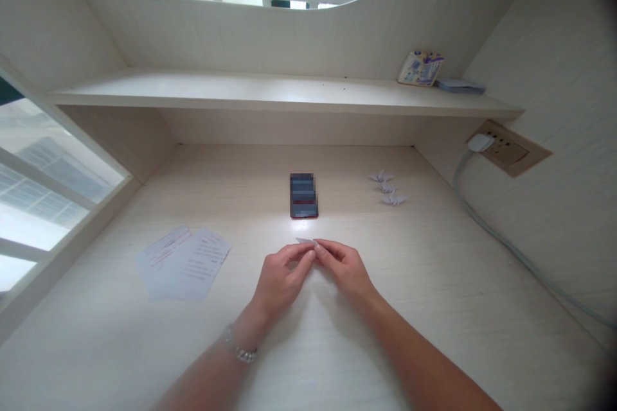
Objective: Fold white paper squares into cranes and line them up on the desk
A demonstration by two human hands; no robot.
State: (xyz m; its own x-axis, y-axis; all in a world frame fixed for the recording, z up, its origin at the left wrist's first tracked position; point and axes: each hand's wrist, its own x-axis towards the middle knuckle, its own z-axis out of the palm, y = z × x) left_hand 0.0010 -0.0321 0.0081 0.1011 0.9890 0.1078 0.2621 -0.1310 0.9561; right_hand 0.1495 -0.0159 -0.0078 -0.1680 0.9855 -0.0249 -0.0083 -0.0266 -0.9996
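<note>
Between my two hands, just above the desk, is a small piece of folded white paper with a pointed tip showing on its left. My left hand pinches it between thumb and fingers. Meeting it from the other side, my right hand is closed on the same paper, thumb tip close to the left thumb. Most of the paper is hidden by the fingers. Beyond the hands lies a phone with a blurred screen. Several folded paper cranes sit at the back right.
Sheets of paper with handwriting lie on the left of the desk. A shelf runs above the back, bearing a colourful packet and a flat stack. A plugged-in cable trails down the right wall from a socket.
</note>
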